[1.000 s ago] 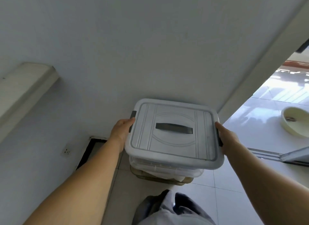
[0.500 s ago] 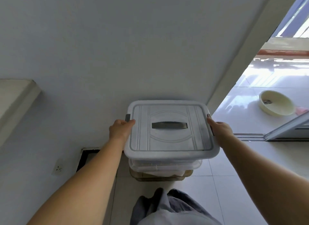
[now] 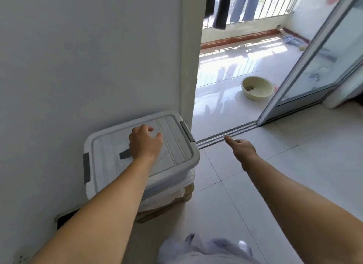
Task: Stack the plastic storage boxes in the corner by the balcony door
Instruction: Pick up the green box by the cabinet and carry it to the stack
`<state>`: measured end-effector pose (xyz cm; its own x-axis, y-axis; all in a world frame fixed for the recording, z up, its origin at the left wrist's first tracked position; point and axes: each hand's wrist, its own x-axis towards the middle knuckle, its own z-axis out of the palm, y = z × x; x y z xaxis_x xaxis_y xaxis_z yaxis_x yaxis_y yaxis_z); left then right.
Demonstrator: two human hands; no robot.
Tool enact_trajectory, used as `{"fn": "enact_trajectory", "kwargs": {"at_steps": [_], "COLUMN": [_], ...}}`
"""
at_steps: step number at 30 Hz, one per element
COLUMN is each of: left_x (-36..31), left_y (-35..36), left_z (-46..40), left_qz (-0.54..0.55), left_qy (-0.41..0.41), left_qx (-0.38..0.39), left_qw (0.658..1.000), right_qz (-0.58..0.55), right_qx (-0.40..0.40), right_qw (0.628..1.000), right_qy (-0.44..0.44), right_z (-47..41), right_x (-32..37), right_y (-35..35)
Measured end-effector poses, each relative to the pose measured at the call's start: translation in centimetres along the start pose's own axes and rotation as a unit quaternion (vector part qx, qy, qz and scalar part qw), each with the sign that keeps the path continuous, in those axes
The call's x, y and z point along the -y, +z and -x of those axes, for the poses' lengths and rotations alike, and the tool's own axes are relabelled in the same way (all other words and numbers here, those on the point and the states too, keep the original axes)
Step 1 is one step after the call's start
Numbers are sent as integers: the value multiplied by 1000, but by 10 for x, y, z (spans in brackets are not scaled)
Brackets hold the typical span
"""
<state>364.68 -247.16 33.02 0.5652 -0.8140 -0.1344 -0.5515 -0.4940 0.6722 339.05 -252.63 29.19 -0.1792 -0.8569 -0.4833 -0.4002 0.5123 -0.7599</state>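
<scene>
Head view: a stack of plastic storage boxes (image 3: 169, 187) stands on the tiled floor (image 3: 255, 195) in the corner, against the white wall (image 3: 88, 57) and just beside the frame of the balcony door (image 3: 306, 71). The top box carries a grey lid (image 3: 176, 148) with dark clips at its left and right ends; under it a clear box and then a brownish one show at the right side of the stack.

The left hand (image 3: 144, 143) rests on the middle of the lid, over its dark handle (image 3: 124, 155), fingers curled loosely; whether they grip the handle cannot be told. The right hand (image 3: 242, 149) hangs in the air to the right of the stack, apart from it, above the door's floor track (image 3: 225, 136), holding nothing, fingers extended and close together.

Beyond the open door a pale basin (image 3: 257, 88) sits on the balcony floor, and clothes (image 3: 222, 6) hang by the railing.
</scene>
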Motion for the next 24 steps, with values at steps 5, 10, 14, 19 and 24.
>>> {"fn": "enact_trajectory", "kwargs": {"at_steps": [5, 10, 14, 19, 24], "left_x": [-80, -153, -223, -302, -364], "left_y": [66, 150, 241, 336, 423], "left_z": [26, 70, 136, 218, 285], "left_qz": [32, 49, 41, -5, -61], "left_qy": [66, 38, 20, 104, 175], "left_qx": [28, 91, 202, 347, 460], "left_qw": [997, 994, 978, 932, 868], "right_qz": [-63, -94, -126, -166, -233], "right_qx": [-54, -81, -139, -216, -293], "right_qw": [996, 990, 973, 943, 892], "right_qy": [37, 72, 131, 189, 252], "right_z": [-21, -33, -29, -10, 16], "right_x": [-44, -105, -177, -261, -337], "right_y": [-93, -193, -300, -415, -488]}}
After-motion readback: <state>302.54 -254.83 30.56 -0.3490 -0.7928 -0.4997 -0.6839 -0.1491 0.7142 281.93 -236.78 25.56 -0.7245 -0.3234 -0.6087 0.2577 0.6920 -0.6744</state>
